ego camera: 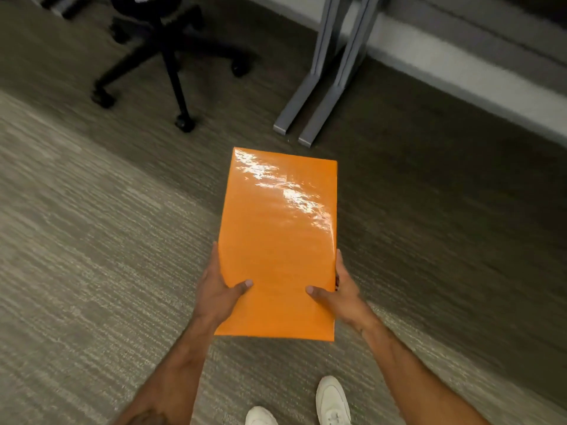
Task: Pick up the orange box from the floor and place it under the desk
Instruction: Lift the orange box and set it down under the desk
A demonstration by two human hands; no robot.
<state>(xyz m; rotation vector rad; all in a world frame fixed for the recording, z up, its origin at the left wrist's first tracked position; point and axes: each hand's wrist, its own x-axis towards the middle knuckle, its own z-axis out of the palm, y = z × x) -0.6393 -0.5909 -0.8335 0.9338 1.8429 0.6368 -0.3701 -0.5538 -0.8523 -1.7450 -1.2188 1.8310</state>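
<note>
A glossy orange box (280, 228) is held flat above the carpet in front of me, its long side pointing away. My left hand (219, 291) grips its left edge with the thumb on top. On the right edge sits my right hand (339, 294), thumb also on top. Fingers of both hands are hidden under the box. Two grey desk legs (313, 96) with long feet stand on the floor just beyond the box's far end.
A black office chair base (171, 65) with castors stands at the upper left. A pale wall base (478, 75) runs behind the desk legs on the right. Grey carpet (92, 240) covers the floor. My white shoes (333, 400) show at the bottom.
</note>
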